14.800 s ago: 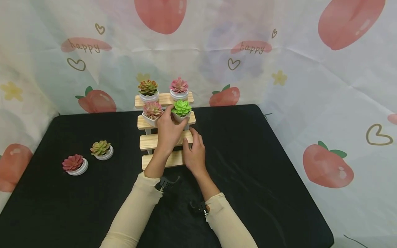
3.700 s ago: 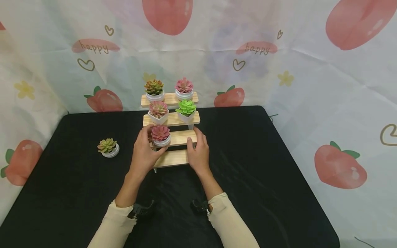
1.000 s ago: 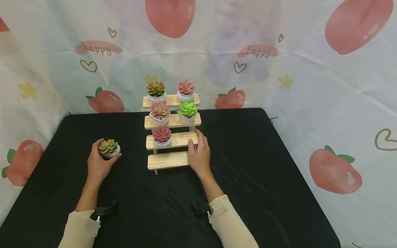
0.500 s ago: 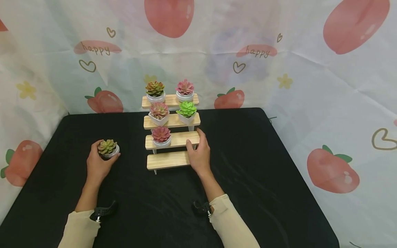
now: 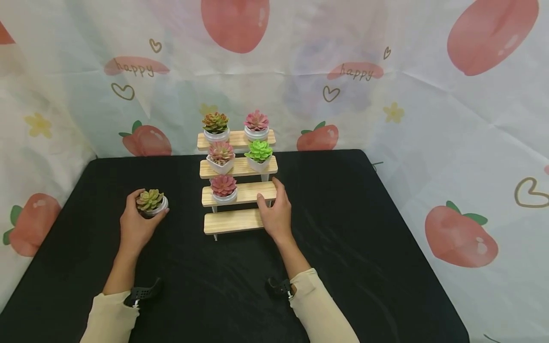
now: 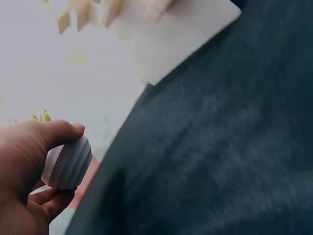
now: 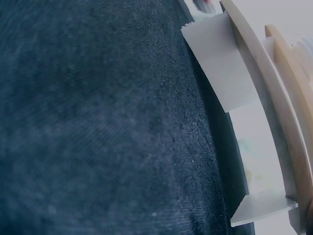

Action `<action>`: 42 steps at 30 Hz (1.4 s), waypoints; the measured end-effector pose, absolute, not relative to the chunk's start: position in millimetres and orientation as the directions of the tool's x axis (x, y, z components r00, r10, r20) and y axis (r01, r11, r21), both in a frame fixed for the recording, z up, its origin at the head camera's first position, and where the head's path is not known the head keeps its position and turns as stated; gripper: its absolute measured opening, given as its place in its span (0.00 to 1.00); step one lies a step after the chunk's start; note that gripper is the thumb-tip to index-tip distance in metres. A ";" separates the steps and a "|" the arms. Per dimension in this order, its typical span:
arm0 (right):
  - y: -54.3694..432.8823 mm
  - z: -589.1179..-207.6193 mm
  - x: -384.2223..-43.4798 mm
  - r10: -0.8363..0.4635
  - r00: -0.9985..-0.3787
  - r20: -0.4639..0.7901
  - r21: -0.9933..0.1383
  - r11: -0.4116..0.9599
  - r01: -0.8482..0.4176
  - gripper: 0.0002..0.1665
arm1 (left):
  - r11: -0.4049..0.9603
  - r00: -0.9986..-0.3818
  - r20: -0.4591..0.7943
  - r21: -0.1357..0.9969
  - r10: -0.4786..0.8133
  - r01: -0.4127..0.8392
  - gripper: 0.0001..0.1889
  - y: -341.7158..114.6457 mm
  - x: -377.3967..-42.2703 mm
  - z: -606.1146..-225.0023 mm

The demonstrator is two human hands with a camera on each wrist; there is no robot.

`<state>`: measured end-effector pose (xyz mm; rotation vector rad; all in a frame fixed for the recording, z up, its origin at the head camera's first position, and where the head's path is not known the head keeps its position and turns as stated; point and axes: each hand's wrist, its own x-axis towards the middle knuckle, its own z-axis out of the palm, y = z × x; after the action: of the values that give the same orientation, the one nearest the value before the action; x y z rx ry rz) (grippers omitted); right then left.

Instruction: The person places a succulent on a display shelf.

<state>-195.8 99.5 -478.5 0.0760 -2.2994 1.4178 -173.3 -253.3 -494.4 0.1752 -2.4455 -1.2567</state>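
Note:
In the head view, my left hand holds a small potted succulent with yellow-green leaves, left of the stand. Thumb and fingers grip its ribbed white pot in the left wrist view. A four-tier wooden plant stand stands mid-table. My right hand grips the stand's right end, thumb in front of the third shelf and fingers at its side. A dark pink succulent sits on the left of that shelf. The right wrist view shows the stand's shelf edges and white supports, with the hand almost out of view.
On the second shelf stand a pink succulent and a bright green succulent. The top shelf bears a reddish-green succulent and another pink succulent. Black cloth covers the table; a printed curtain hangs behind.
Since the earliest frame, the dark pink succulent has moved from the table to the third shelf. My left hand then moved left and took hold of the yellow-green succulent, which has just shifted slightly.

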 end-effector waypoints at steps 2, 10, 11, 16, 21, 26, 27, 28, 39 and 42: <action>99.9 -478.6 -195.5 0.176 -0.904 0.390 -0.839 0.473 -0.270 0.38 | 0.593 -0.914 0.301 0.800 -0.271 0.088 0.44 -250.2 -172.3 -488.5; 100.3 -477.9 -195.2 0.174 -0.903 0.394 -0.840 0.466 -0.277 0.38 | 0.604 -0.905 0.350 0.784 -0.244 0.140 0.44 -236.9 -167.5 -468.2; 100.0 -477.6 -195.0 0.173 -0.903 0.394 -0.840 0.466 -0.277 0.38 | 0.601 -0.905 0.350 0.787 -0.241 0.144 0.44 -235.2 -166.6 -465.0; 99.0 -477.7 -194.2 0.176 -0.903 0.393 -0.840 0.467 -0.275 0.38 | 0.595 -0.908 0.357 0.786 -0.218 0.166 0.45 -226.7 -162.7 -451.5; 99.1 -477.7 -194.7 0.179 -0.896 0.407 -0.835 0.472 -0.285 0.37 | 0.607 -0.900 0.389 0.769 -0.196 0.200 0.45 -217.9 -159.8 -438.1; 99.1 -477.6 -194.9 0.178 -0.894 0.411 -0.833 0.473 -0.288 0.37 | 0.617 -0.883 0.436 0.746 -0.172 0.248 0.44 -207.2 -156.2 -423.7; 99.1 -477.7 -194.8 0.179 -0.895 0.409 -0.833 0.474 -0.286 0.37 | 0.615 -0.881 0.444 0.744 -0.167 0.259 0.44 -204.9 -155.7 -421.2; 99.2 -477.8 -194.3 0.182 -0.896 0.405 -0.835 0.472 -0.282 0.37 | 0.612 -0.877 0.452 0.743 -0.162 0.270 0.44 -202.5 -155.2 -419.0; 99.4 -479.5 -193.8 0.182 -0.896 0.404 -0.833 0.479 -0.278 0.38 | 0.534 -0.847 0.523 0.745 -0.094 0.400 0.46 -172.3 -152.9 -394.4; 99.2 -479.7 -194.7 0.176 -0.897 0.405 -0.831 0.480 -0.280 0.38 | 0.522 -0.836 0.544 0.735 -0.072 0.434 0.44 -165.4 -153.2 -390.0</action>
<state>-194.7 99.2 -479.7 0.0863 -2.2916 1.4041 -153.2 -165.4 -390.0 -0.2937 -2.2449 -1.2884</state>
